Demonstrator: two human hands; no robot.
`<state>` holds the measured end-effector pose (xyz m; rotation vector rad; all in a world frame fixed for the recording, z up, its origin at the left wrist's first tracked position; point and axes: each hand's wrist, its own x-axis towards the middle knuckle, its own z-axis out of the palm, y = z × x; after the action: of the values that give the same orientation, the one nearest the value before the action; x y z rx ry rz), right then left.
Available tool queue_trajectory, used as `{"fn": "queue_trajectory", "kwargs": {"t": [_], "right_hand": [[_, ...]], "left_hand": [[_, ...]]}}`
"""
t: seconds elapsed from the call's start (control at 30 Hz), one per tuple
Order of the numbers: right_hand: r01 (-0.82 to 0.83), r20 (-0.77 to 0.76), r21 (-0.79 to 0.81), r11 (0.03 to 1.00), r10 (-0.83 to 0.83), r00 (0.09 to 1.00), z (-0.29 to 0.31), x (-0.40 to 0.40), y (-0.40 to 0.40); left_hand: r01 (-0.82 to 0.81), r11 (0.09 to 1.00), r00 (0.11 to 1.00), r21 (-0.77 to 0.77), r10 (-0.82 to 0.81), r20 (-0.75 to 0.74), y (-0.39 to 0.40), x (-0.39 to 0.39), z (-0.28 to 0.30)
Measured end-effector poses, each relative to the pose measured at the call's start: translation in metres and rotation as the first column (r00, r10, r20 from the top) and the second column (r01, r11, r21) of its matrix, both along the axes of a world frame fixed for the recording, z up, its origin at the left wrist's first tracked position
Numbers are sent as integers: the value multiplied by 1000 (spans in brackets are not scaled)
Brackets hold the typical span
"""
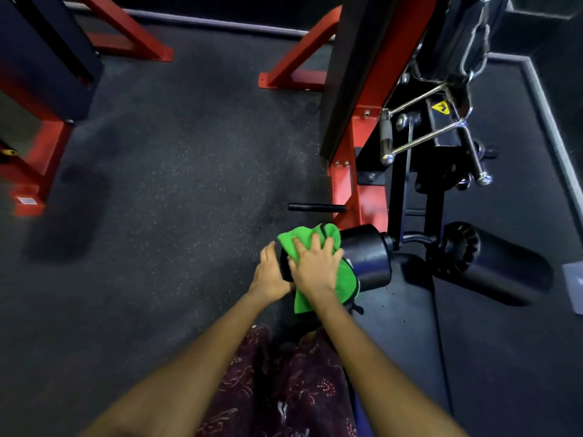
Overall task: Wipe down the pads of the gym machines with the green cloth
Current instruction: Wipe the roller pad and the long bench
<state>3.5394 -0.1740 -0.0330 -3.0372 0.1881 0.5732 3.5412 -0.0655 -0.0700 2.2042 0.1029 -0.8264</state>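
A green cloth [345, 279] is draped over the left black roller pad [367, 257] of a red and black gym machine. My right hand [315, 266] lies flat on the cloth, fingers spread, pressing it onto the pad. My left hand [271, 272] cups the pad's outer left end with its fingers curled round it. A second black roller pad [498, 263] sticks out on the machine's right side, bare. The black seat pad [403, 326] lies below the rollers.
The machine's red frame [347, 190] and chrome handles [419, 137] rise behind the pads. A black peg [315, 208] sticks out to the left. Another red frame [34, 171] stands at the far left. Speckled dark rubber floor [176, 171] lies between them.
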Motion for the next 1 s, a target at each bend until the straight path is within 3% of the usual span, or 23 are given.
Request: {"fn": "queue_trajectory", "kwargs": {"t": [0.07,0.23,0.4,0.5,0.57,0.73,0.9,1.0], "right_hand": [[-68,-21,19,998,68,997,-1,-3,3],[-225,69,-3,974,225,972,-8,-49,-32],[-143,66,-8,990,143,988,-7,-19,-12],[-90,-29,20,996,90,995,-9,26,6],[-43,-97,5,999,43,994,-10,40,10],[-125,-9,13,992,125,992,-4,10,-11],[185,14,-100,978,-185,983,7,23,-99],[245,15,-154,957,-246,969,4,31,-93]], "left_hand": [[18,998,996,56,-14,-84,5,-3,-7],[106,993,990,42,-102,-98,2,0,-3],[119,991,986,61,-111,-123,-7,-6,-1],[113,990,987,85,-101,-129,-9,-8,4],[190,971,980,147,-179,-83,-9,-9,5],[258,930,965,261,-239,-104,-12,-7,0],[408,811,911,420,-388,-137,-15,13,14],[486,738,871,469,-456,-185,-21,22,17]]}}
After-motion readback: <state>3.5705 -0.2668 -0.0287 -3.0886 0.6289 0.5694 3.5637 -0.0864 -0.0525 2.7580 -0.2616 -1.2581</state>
